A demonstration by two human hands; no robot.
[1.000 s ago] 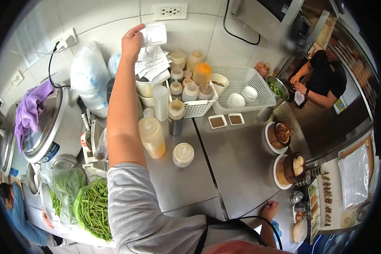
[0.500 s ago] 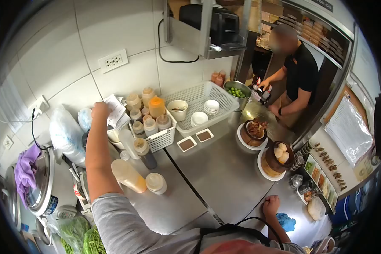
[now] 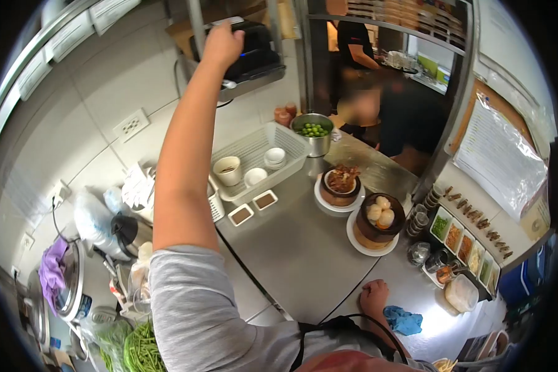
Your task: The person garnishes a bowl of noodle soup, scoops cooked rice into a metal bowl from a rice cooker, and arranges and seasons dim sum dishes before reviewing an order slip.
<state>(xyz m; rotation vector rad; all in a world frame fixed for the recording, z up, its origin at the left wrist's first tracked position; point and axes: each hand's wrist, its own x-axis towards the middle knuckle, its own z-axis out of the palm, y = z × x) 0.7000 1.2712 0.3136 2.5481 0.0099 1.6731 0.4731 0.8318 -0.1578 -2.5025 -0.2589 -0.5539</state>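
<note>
My left hand [image 3: 223, 44] is raised high against the black printer-like machine [image 3: 254, 53] on the wall shelf. Its fingers look curled, and a bit of white shows just beyond them; what they hold, if anything, is hidden. Low on the steel counter rests my right hand [image 3: 374, 296], loosely closed, beside a crumpled blue cloth [image 3: 404, 320]. Beyond it stand a bamboo steamer with pale buns [image 3: 379, 214] on a white plate and a second steamer with a dark brown dish [image 3: 341, 180].
A plastic basket [image 3: 301, 146] holds white bowls. Two small sauce dishes [image 3: 241, 215] sit before it. A metal pot of green limes [image 3: 313, 131] stands behind. Garnish trays [image 3: 462, 248] line the right. Green beans [image 3: 144, 348] lie at lower left. A person [image 3: 409, 115] bends beyond the pass opening.
My left hand has moved up and right from the white papers to the black machine. My right hand stays on the counter. The co-worker has bent down, and another person shows behind.
</note>
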